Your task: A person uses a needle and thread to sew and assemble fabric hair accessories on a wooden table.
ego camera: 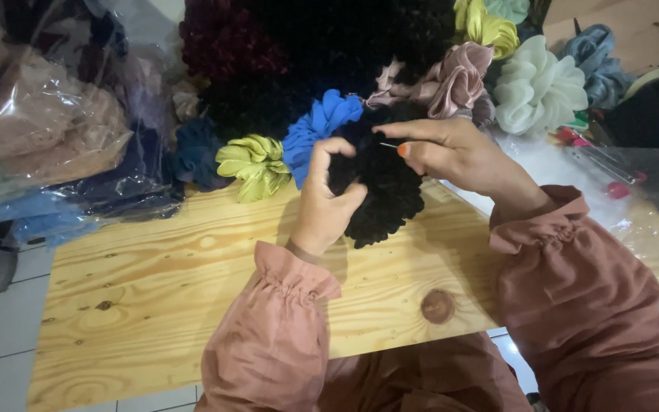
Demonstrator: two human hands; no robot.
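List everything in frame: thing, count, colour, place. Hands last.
black scrunchie: 1, black, centre, held over the table
needle: 1, thin and pale, against the black scrunchie at the right thumb
blue scrunchie: 1, bright blue, just left of the black one
yellow-green scrunchie: 1, far edge of the table, left of the blue
pink scrunchie: 1, dusty pink, behind the right hand
white scrunchie: 1, pale, upper right
dark scrunchie pile: count unclear, black and maroon, top centre
plastic bags: several, clear, with fabric inside, left
table: 1, light wood
left hand: grips the black scrunchie
right hand: fingers pinch the needle
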